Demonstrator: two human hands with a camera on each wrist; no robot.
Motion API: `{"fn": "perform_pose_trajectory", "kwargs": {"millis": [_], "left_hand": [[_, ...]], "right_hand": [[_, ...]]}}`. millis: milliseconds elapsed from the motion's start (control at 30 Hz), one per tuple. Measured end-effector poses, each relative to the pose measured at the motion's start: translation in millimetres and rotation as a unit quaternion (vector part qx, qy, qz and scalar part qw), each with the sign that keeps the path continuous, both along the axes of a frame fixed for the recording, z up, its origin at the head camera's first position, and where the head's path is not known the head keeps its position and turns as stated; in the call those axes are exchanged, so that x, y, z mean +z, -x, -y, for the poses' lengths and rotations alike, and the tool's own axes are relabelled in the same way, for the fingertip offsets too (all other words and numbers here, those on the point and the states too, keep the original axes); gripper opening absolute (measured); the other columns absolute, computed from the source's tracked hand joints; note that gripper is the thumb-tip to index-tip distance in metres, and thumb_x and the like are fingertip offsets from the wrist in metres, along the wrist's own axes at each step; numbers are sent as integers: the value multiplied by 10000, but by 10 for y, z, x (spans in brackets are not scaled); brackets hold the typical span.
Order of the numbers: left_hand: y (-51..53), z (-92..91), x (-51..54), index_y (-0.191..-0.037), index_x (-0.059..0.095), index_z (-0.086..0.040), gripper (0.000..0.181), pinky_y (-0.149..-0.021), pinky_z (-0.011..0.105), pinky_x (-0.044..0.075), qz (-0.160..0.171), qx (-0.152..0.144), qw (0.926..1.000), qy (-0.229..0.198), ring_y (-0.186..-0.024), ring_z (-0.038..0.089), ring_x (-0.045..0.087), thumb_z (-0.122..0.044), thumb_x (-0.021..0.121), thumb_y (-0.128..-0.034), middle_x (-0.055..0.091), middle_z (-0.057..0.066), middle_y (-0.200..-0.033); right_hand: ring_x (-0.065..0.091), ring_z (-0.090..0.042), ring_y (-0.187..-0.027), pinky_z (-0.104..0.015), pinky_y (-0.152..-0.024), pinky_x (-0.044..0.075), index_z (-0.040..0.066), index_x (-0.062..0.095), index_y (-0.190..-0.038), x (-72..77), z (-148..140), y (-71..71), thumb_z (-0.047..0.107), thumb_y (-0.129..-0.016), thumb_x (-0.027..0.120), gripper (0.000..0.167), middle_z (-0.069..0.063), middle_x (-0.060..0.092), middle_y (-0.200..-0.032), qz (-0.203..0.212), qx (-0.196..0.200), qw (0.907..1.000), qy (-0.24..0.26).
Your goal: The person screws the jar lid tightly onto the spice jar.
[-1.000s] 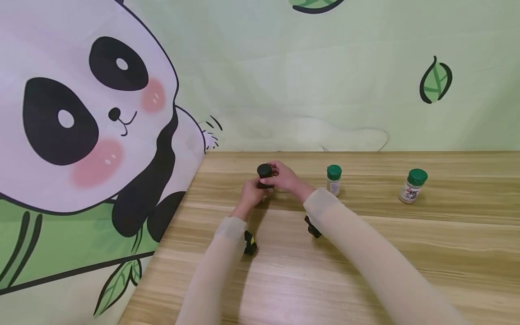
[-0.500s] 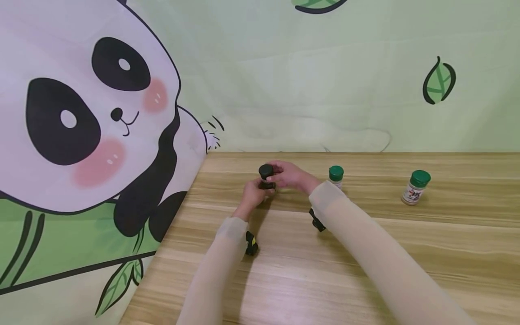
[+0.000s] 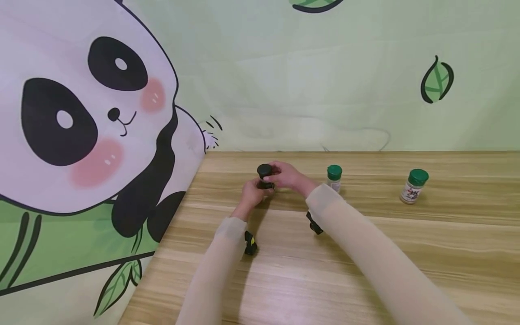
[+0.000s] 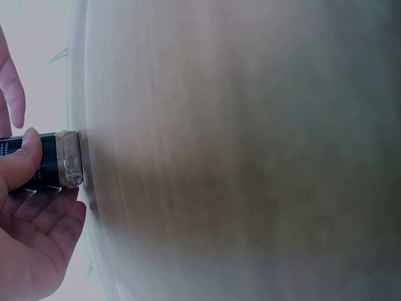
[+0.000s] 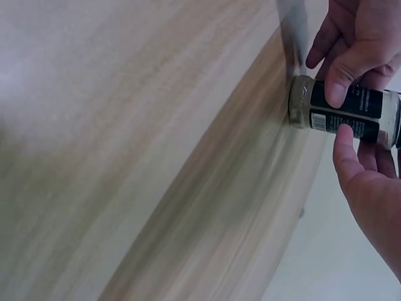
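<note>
A spice jar with a black cap (image 3: 265, 169) stands near the back left of the table between my two hands. Its black label (image 5: 363, 100) bears white print and a barcode. The base (image 4: 70, 160) is at the tabletop; whether it touches is hard to tell. My left hand (image 3: 253, 194) grips the jar low, thumb on the label. Higher up, just below the cap, my right hand (image 3: 286, 175) holds it with the thumb in front and fingers behind, partly hidden. In the right wrist view the right hand (image 5: 369, 188) is lowest.
Two green-capped spice jars stand to the right: one (image 3: 334, 174) partly behind the right sleeve, another (image 3: 413, 187) farther right. A panda-print cloth (image 3: 284, 81) hangs along the back and left edges of the wooden table (image 3: 284, 280).
The right thumb and wrist have shifted slightly, the thumb a little up and to the right on the jar. The jar and left hand keep their place.
</note>
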State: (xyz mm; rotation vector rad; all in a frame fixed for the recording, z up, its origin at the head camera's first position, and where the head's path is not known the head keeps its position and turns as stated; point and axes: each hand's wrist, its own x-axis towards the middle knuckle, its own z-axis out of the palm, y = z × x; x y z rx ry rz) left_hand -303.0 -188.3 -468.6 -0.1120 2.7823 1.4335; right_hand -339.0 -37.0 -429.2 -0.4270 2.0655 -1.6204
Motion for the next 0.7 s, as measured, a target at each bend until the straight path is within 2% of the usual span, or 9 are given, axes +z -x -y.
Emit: {"fn": "perform_pose_trajectory", "kwargs": {"millis": [200,433,533,700], "left_hand": [[9,6,5,-1205,692,62,340,-754,245,487,-30,-17,10000,-2,-906,253,638,-65,764,-898,720,257,-1225],[-10,11,0,-1207,688,68,341,-694,215,458,-6,3,10000,-26,-855,241,628,-63,761,-900,723,271,-1198],[-15,10,7,-1213,687,69,353,-703,223,465,-25,31,10000,51,-876,257,634,-74,766,-900,722,272,-1203],[-10,2,5,-1227,687,64,366,-791,290,509,-24,55,9999,104,-947,289,645,-82,766,-901,719,262,-1227]], "right_hand": [[493,-375,-1415,-495,-1123,473,-24,426,-1494,-8,33,-57,80,-1010,627,534,-255,504,-1520,-59,-233,9996,124],[486,-370,-1417,-491,-1101,483,-17,402,-1505,-46,66,-127,99,-1009,636,560,-252,496,-1524,-142,-469,9986,188],[475,-372,-1426,-497,-1121,469,-20,394,-1504,-62,80,-142,96,-1007,637,565,-254,488,-1526,-139,-550,9980,282],[461,-379,-1441,-494,-1164,434,-34,400,-1489,-77,97,-160,91,-1003,642,557,-263,481,-1528,-201,-714,9966,362]]}}
